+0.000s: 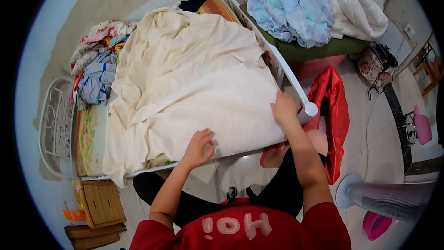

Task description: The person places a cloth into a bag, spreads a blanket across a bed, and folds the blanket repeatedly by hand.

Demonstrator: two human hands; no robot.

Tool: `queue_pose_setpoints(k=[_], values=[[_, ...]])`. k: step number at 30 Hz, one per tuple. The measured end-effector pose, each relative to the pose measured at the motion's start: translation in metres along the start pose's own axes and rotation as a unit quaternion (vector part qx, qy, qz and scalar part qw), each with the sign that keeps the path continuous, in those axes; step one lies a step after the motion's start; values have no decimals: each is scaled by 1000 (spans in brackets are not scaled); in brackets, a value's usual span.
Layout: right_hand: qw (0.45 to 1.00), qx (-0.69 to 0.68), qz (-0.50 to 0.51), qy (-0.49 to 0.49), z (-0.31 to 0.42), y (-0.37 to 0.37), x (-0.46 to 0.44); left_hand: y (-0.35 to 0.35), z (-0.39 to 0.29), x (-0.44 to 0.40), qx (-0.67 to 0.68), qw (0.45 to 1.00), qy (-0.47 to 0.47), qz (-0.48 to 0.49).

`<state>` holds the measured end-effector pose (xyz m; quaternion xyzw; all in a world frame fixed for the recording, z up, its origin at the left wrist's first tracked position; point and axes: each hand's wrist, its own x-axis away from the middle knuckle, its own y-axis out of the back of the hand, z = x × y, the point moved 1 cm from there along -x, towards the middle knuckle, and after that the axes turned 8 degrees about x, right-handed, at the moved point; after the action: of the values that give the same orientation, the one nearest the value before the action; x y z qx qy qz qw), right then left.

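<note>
A cream cloth (199, 83) lies wrinkled over the bed, smoother along its near side. My right hand (283, 107) pinches the cloth's right edge, close to the white bed rail (289, 71). Over the near part of the cloth is my left hand (200, 147), its fingers apart and slightly curled, with nothing in them. At the lower left the cloth hangs past the bed's edge, and a bit of patterned mattress (90, 134) shows beside it.
Piled clothes (98, 71) lie at the bed's far left. Blue bedding (296, 11) and a white quilt (356, 7) sit beyond the rail. A red bag (336, 125), a tower fan (388, 199), a pink basin (377, 224) and a wooden cabinet (102, 203) stand on the floor.
</note>
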<state>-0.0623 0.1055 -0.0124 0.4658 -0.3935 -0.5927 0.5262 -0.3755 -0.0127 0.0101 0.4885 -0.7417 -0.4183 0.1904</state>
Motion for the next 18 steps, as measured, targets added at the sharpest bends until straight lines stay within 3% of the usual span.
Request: queue_pose_setpoints(k=[6, 9, 14, 16, 18], values=[[995, -15, -32, 91, 34, -27, -9, -7, 22, -150, 82, 983, -42, -160], [996, -71, 26, 36, 43, -30, -14, -18, 34, -247, 126, 972, -35, -193], [994, -69, 79, 8, 43, -36, -28, -70, 70, -375, 10, 992, 20, -126], [992, -69, 106, -6, 43, -33, -32, -80, 63, -398, -107, 973, 200, -26], [991, -67, 116, -8, 44, -30, -35, -80, 61, -411, -101, 964, 243, 27]])
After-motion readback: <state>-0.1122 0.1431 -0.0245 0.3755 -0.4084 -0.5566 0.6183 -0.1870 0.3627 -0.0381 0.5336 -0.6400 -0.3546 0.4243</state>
